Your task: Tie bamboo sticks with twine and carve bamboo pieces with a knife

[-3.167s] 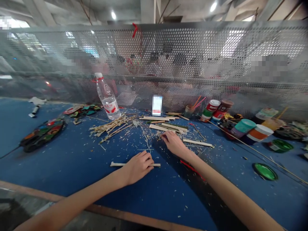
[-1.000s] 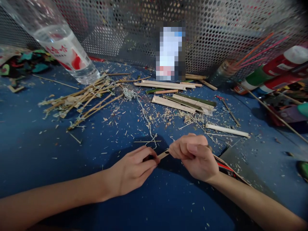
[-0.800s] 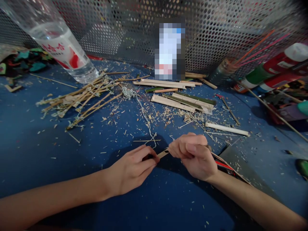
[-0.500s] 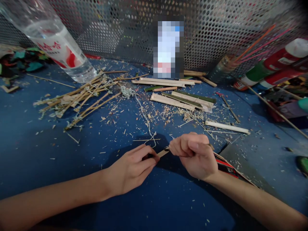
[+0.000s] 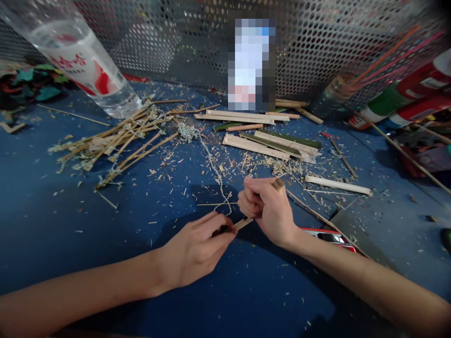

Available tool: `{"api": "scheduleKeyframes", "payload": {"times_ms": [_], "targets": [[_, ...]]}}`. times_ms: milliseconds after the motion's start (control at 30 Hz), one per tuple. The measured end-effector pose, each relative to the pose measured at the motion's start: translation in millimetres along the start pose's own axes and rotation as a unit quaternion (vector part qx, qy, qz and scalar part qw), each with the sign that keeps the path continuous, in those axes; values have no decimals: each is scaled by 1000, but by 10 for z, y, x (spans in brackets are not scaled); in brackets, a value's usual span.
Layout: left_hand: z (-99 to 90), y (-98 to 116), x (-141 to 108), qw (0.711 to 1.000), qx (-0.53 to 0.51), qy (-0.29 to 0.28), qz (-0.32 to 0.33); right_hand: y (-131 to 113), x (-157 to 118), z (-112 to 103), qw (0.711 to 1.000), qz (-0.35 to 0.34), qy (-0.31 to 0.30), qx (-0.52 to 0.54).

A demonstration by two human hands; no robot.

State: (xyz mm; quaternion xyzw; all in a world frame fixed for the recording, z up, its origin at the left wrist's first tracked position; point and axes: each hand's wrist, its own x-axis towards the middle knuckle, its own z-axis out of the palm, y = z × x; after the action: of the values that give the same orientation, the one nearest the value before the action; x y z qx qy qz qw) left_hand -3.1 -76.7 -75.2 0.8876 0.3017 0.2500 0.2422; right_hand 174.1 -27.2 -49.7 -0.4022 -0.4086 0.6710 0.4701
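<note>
Bamboo strip (image 5: 244, 223): pale and narrow, held just above the bench between the two hands.

Latest change: the right hand (image 5: 268, 211) has turned and drawn back from the left hand (image 5: 193, 253), opening a wider gap along the strip. The red-and-silver item (image 5: 327, 236) now shows more fully beyond the right wrist.

Bench (image 5: 282, 300): blue top, littered with the items below.

Perforated metal screen (image 5: 327, 56): stands along the far edge of the bench.

Paint jars (image 5: 416, 89): grouped at the far right, partly cut off by the frame.

Plastic water bottle (image 5: 81, 61): lies tilted at the far left, beside the stick bundle.

Stick bundle (image 5: 112, 141): loose bamboo sticks, left of centre.

Bamboo slats (image 5: 268, 145): stacked loosely at centre, beyond the hands.

Twine (image 5: 211, 164): a thin, twisted length trailing toward the hands.

Left-hand grip: fingers pressed together, pinching one end of the strip.

Right-hand grip: fingers curled into a closed fist; a cut stick end (image 5: 278, 184) projects at the top. Whether it belongs to the same strip cannot be told.

Thin sliver (image 5: 317, 215): starts just beside the right hand and runs toward the lower right.
</note>
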Motion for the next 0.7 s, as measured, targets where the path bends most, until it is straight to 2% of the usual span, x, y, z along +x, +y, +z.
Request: {"api": "scheduleKeyframes", "payload": {"times_ms": [133,267,367,433,533,600,700], "targets": [[-19,-2,16,1000,0,-5,3,79,-83,0,999,-28,14,16],[-25,-14,12,999,26,-4,33,230,-306,-136,991,-134,-2,-4],[-25,-9,6,999,30,-4,29,194,-378,-249,990,-131,-31,-36],[-26,-2,3,999,29,-6,25,56,-384,-306,983,-122,-61,-125],[-28,8,-3,999,39,-5,25,-217,-424,-371,930,-159,-70,-323],[-30,17,-5,999,44,-3,27,-346,-504,-416,892,-190,-44,-407],[-29,37,-10,999,40,-10,27,-379,-675,-498,830,-234,9,-506]]}}
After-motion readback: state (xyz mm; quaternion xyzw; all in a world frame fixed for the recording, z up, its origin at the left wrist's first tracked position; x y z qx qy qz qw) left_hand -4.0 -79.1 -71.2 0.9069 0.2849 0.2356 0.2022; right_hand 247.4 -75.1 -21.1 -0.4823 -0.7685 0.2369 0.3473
